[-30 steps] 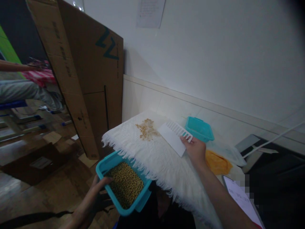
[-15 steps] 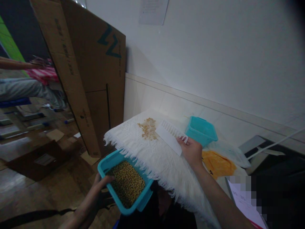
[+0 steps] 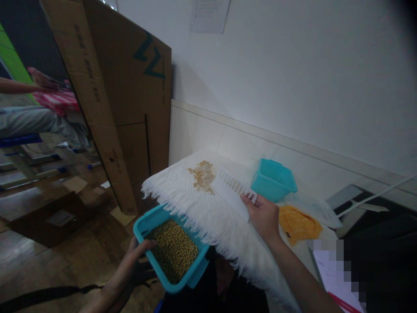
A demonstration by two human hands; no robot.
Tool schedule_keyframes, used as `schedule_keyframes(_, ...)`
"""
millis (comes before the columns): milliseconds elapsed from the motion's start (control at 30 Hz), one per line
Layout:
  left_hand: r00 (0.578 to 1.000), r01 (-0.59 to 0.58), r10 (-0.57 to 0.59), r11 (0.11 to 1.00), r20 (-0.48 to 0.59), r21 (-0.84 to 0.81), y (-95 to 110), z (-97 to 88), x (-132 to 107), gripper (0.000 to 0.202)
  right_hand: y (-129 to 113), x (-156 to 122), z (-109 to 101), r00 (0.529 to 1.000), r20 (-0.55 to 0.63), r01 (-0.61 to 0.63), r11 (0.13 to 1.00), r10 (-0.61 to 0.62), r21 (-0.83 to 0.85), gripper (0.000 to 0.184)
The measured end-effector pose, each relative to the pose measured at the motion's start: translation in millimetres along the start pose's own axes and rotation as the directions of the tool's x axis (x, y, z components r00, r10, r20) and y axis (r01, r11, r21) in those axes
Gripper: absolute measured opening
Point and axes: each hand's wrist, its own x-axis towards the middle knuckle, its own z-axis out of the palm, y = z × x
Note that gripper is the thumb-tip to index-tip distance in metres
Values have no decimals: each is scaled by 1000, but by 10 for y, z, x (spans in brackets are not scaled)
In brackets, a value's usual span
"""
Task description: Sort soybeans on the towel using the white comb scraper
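My left hand [image 3: 135, 263] grips the rim of a teal plastic basket [image 3: 173, 288], thumb over the edge. Soybeans [image 3: 176, 252] fill much of it, just below the fringed edge of a white tablecloth [image 3: 182, 191]. In my right hand [image 3: 265, 217] is a flat white plastic piece with a row of slots [image 3: 230, 193], pinched at its right end and resting low over the cloth. Its left end is beside a small scattered heap of beans [image 3: 202, 176] on the cloth.
A second teal basket [image 3: 275, 180] stands against the wall, near an orange cloth [image 3: 299, 224] and a clear plastic bag [image 3: 321, 211]. A tall cardboard box [image 3: 137, 104] rises at the left. Beyond it, a person's arm [image 3: 19, 87] shows. Papers [image 3: 335, 269] lie lower right.
My right hand has moved slightly right and toward me with the slotted white piece. The basket in my left hand has hardly moved.
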Motion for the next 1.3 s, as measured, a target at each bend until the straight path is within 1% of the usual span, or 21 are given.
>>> schedule_keyframes(100, 1000, 16, -16, 1000, -2, -2, 2, -14, 10, 78, -22, -74, -8, 1000, 4, 18, 1000, -17, -4, 51)
schedule_keyframes(233, 1000, 29, -29, 999, -4, -27, 6, -18, 32, 84, -83, -148, -6, 999, 14, 38, 999, -39, 25, 52)
schedule_keyframes(300, 999, 37, -37, 999, -16, -35, 7, -9, 32, 83, -117, -169, -31, 999, 8, 46, 999, -47, 24, 52)
schedule_keyframes(400, 998, 39, -40, 998, -40, -40, 5, 10, 16, 76, -146, -216, -108, 998, 1, 57, 998, -57, -13, 52)
schedule_keyframes(533, 999, 21, -22, 999, -26, -33, 2, 25, -8, 67, -147, -335, -214, 998, -4, 55, 998, -55, -42, 51)
schedule_keyframes(733, 1000, 1, -1, 1000, -26, -15, -11, 32, -23, 61, -233, -479, -236, 999, 1, 45, 999, -45, 1, 53)
schedule_keyframes(867, 999, 9, -9, 1000, -41, -19, -13, 42, -20, 63, -268, -497, -201, 998, -16, 57, 998, -57, -3, 53)
schedule_keyframes(1000, 999, 7, -7, 1000, -44, -3, -29, 27, 2, 58, -249, -506, -162, 998, 18, 52, 998, -52, 21, 46)
schedule_keyframes(1100, 1000, -11, 11, 1000, -23, -16, -47, 12, 18, 60, -245, -497, -157, 998, 35, 45, 998, -47, 47, 46)
schedule_keyframes(1233, 999, 25, -25, 1000, -24, -14, -42, -3, 25, 61, -237, -457, -177, 1000, -4, 29, 999, -29, 35, 47)
schedule_keyframes(1300, 999, 35, -35, 999, 3, -16, -32, -19, 29, 63, -229, -447, -182, 1000, 9, 23, 999, -23, 34, 47)
